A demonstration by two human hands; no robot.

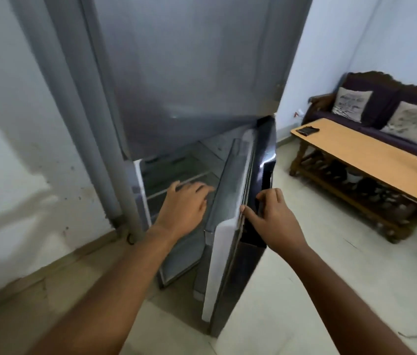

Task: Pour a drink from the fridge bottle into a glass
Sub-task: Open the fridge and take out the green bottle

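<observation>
Pale walls and tiled floor surround the tall grey metal fridge (189,73) at frame centre. Your right hand (274,221) clamps its dark lower door (230,213), partly open; your left hand (184,208) reaches inside, fingers spread. No bottle or glass visible; fetching and pouring remain.

A home living room: fridge (189,85), cushioned sofa (386,108), and wooden coffee table (371,155).

Pale bluish walls (10,111) meet a light tiled floor (304,290), and the left wall is stained low down. At the right, a wooden table (356,152) stands before a dark sofa (381,98) with two pale cushions (352,103). A grey pipe (94,155) runs down the left wall.
</observation>
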